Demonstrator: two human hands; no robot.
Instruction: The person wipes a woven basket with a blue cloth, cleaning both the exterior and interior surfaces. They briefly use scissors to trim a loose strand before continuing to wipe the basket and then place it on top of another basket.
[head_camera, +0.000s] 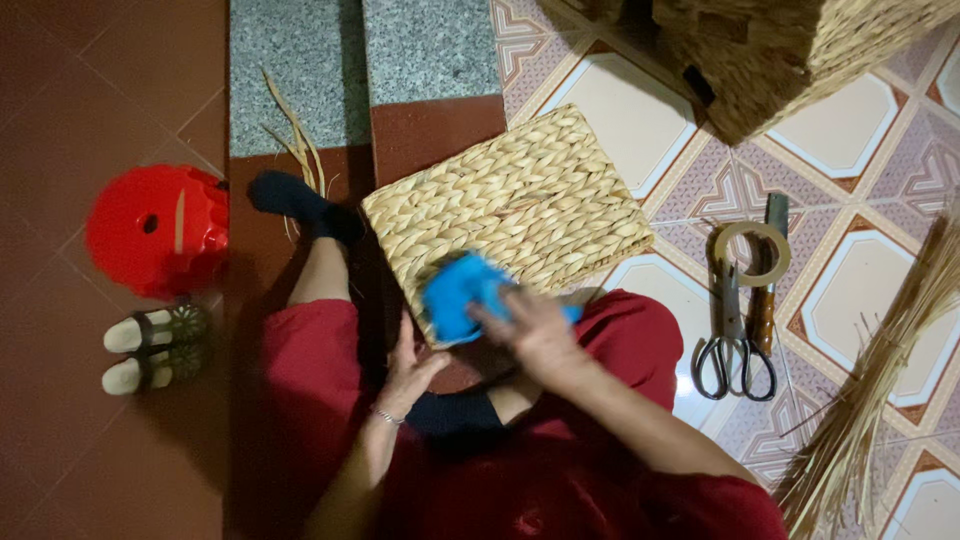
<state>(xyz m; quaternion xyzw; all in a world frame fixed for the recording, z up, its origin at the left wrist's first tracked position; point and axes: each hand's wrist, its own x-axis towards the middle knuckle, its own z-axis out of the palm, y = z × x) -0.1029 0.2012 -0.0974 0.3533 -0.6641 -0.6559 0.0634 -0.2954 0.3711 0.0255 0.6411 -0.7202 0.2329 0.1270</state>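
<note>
Sitting by a red stool (157, 243) and sandals (155, 347), the person works a woven basket (508, 203) resting on the floor against their legs. The left hand (411, 366) braces its near edge, fingers curled; what they grip I cannot tell. The right hand (533, 331) closes on a blue cloth (457, 293) pressed to the weave. The basket looks light, stiff and rough, best held by its edges; its long axis runs lower left to upper right. Scissors (735, 335) and tape (752, 252) lie right.

I sit on the tiled floor (620, 120). On it lie my scissors (735, 340), a tape ring (752, 253), a bundle of straw (880, 380), a red stool (155, 230) and two sandals (155, 345).
</note>
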